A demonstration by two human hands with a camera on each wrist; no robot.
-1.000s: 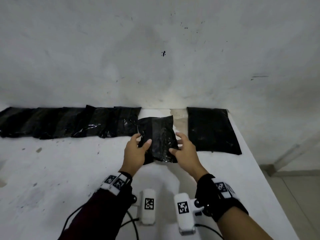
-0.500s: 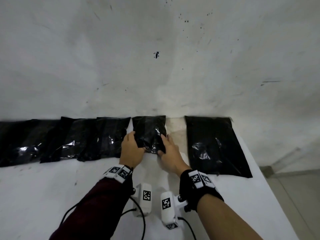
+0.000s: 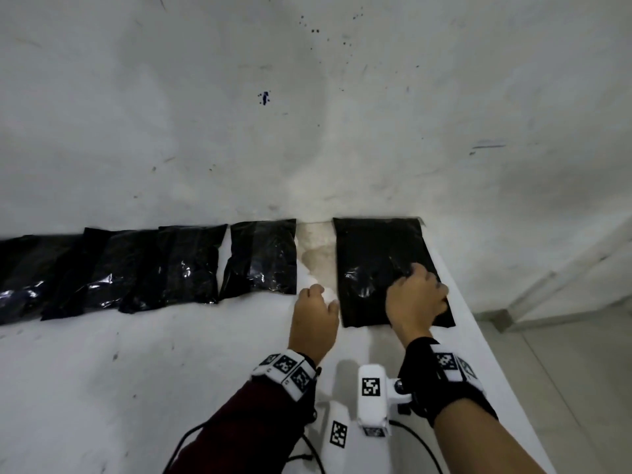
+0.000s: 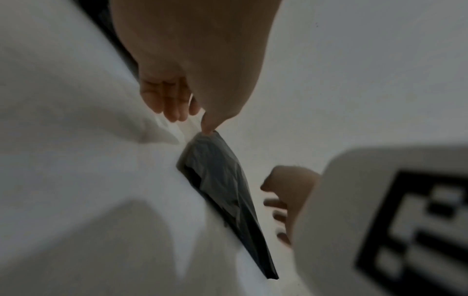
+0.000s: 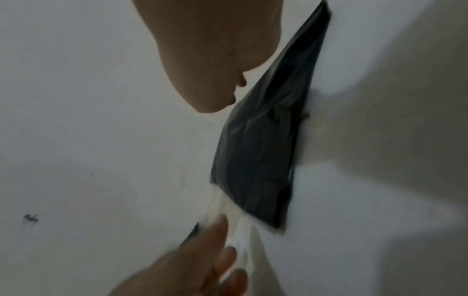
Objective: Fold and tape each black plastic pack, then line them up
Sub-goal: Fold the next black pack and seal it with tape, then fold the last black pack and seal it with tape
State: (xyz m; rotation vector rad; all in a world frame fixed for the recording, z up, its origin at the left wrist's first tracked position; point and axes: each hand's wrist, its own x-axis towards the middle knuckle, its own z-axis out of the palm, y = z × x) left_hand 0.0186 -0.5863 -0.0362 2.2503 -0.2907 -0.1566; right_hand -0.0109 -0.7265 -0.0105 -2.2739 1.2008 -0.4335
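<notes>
Here, nearest, the left hand hovers over the white table just beside the flat pack's left edge, fingers loosely curled, holding nothing. The right hand lies on the unfolded black pack, fingers bunching its plastic. Farther left along the wall, the folded pack ends a row of folded packs. Judgement: a new pack is being started; next it needs drawing closer, folding over, and taping.
</notes>
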